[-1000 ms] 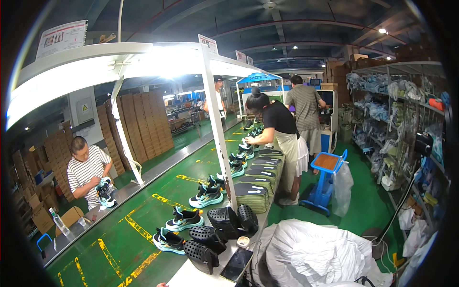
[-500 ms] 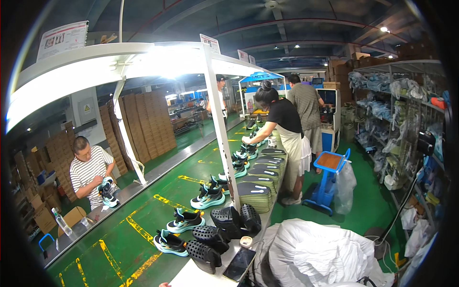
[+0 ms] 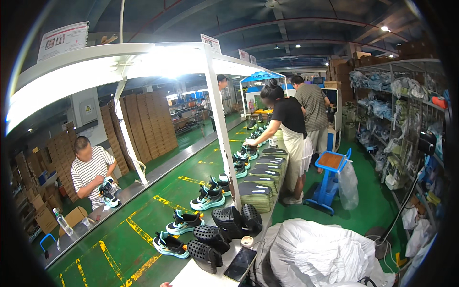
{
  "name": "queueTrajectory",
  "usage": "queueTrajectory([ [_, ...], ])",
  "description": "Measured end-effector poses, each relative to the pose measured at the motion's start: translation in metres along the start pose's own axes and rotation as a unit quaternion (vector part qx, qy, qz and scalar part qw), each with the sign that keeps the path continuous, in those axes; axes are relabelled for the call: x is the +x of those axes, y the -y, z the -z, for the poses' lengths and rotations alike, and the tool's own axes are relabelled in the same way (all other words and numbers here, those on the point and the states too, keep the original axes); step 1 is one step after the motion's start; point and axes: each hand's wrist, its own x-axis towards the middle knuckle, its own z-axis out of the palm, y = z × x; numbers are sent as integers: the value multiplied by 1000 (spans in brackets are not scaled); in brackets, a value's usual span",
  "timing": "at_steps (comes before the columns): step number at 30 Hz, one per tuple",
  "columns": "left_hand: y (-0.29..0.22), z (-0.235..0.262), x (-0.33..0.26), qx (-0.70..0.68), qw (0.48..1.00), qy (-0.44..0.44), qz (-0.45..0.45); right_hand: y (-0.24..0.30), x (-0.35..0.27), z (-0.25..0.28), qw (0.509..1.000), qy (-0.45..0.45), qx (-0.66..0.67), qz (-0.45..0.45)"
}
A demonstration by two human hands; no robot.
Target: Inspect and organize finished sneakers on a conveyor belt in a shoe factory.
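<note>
Only a sliver of skin shows at the lower edge, probably my left hand [image 3: 165, 284]; its fingers are hidden. It is nearest to a white flat board [image 3: 193, 275] at the bench's near end. My right hand is out of view. Just beyond stand black and pale-blue sneakers [image 3: 170, 244] on the green conveyor belt [image 3: 138, 248], with more sneakers in a line up the belt. Beside them, several black perforated clog-like pieces [image 3: 205, 255] stand on the bench. A dark-screened phone [image 3: 240, 264] lies right of the board, with a small round tub [image 3: 247, 241] next to it.
Stacks of dark insoles [image 3: 256, 195] line the belt's right side. A white post [image 3: 217, 110] rises from the bench. White cloth [image 3: 325, 251] is heaped at lower right, below a blue cart [image 3: 330, 177]. One person [image 3: 93, 167] handles a shoe across the belt; others work farther up.
The person in the apron and the one in a striped shirt behind have shifted slightly right. A person beyond the post has turned and moved. Near sneakers and phone have not visibly moved.
</note>
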Motion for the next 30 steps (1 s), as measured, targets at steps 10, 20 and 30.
queueTrajectory([
  [10,7,-1,3,38,998,-15,-38,-3,3,0,1000,18,-2,-13],
  [20,-6,-6,-1,9,1000,-3,-21,-3,0,3,998,19,47,-21],
  [30,-13,-10,-6,11,1000,9,2,1,-5,9,999,-21,-41,-21],
])
